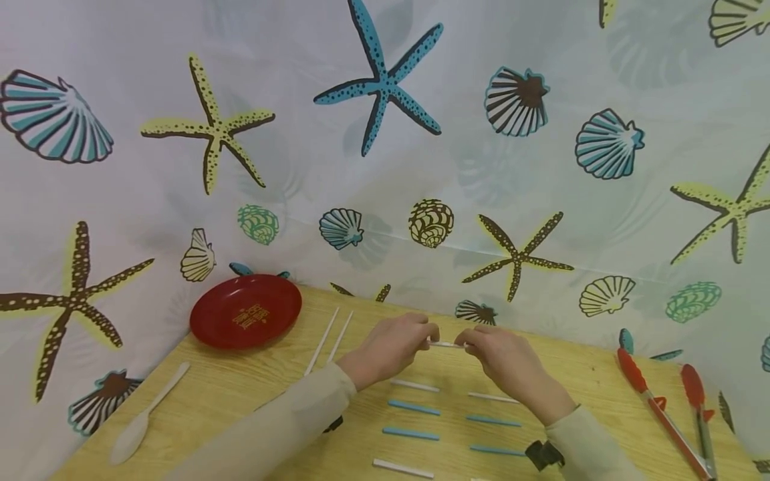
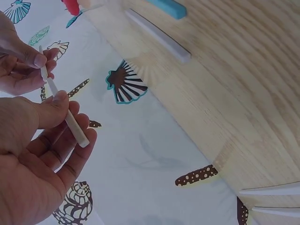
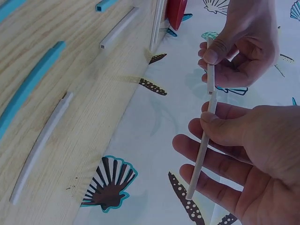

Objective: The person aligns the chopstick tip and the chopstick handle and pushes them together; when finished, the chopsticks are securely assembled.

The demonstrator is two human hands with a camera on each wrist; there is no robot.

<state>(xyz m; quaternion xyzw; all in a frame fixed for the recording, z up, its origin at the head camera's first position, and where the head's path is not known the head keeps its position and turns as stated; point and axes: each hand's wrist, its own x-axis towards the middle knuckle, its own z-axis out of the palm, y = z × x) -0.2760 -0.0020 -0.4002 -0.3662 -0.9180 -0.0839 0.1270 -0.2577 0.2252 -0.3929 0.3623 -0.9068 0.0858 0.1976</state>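
From where I stood, the left hand had its fingers pinching a white stick and the right hand's fingers gripped a second stick, both held up end to end over the tabletop. Couldn't tell if they'd actually joined, tbh. Blue sticks lay between the arms, plate off left.

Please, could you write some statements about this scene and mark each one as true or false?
1. The left hand holds a white stick. True.
2. The right hand holds nothing. False: it holds another white stick.
3. Red-tipped tongs lie on the right side of the table. True.
4. The red plate is right of the tongs. False: it is left of them.
5. Every stick on the table is white. False: there are also blue sticks.
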